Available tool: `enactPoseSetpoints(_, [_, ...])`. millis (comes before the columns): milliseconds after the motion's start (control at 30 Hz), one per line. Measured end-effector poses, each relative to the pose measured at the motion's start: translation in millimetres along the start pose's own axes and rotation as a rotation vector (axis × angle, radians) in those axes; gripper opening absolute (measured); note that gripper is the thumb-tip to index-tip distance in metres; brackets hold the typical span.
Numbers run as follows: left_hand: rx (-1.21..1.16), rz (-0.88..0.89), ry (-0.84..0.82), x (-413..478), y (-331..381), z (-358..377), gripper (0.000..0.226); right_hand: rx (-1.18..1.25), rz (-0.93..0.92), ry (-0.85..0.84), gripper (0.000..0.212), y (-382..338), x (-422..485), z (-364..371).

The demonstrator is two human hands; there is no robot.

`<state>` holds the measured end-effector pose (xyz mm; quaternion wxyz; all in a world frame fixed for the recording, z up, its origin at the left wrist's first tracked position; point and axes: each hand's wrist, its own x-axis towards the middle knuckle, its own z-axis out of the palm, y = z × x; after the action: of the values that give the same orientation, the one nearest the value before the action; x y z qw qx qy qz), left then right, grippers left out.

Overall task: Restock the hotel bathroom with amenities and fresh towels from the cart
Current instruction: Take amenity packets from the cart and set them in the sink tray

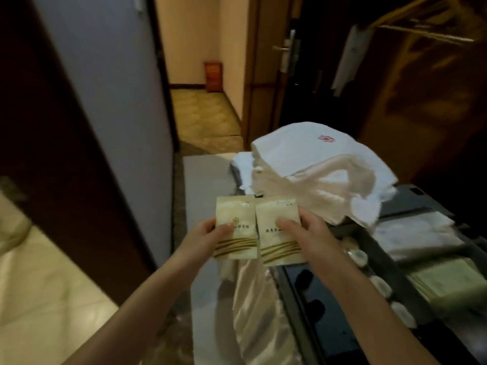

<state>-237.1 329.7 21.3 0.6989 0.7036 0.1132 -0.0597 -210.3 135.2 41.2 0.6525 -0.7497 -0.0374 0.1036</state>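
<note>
I hold two cream amenity packets with gold stripes side by side above the cart. My left hand [208, 234] pinches the left packet [235, 219] at its lower left edge, thumb on its face. My right hand [307, 233] grips the right packet [276, 219], thumb across its front. Behind them a pile of folded white towels [311, 159], one with a red emblem, lies on the cart's grey top [203, 175]. The dark cart tray [332, 320] to the right holds small white bottles [355, 255] and stacked packets [442, 283].
A shiny cream bag [253, 306] hangs off the cart's front. A grey door [110, 83] stands to the left, with a hallway and red box [213, 76] beyond. A dark wardrobe with a hanging robe [350, 56] is at right. Pale tiled floor [39, 293] lies lower left.
</note>
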Motion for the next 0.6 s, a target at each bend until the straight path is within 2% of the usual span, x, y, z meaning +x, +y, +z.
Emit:
enactPoseSetpoints(333, [-0.101,0.035,0.328,-26,-11,-202,0.02,-0.129,-0.035,-0.389,0.013,-40,83,221])
enactPoseSetpoints(600, [-0.156,0.045,0.673,-85,-41,-333,0.022,-0.121,-0.026,-0.765,0.017,-39,88,401])
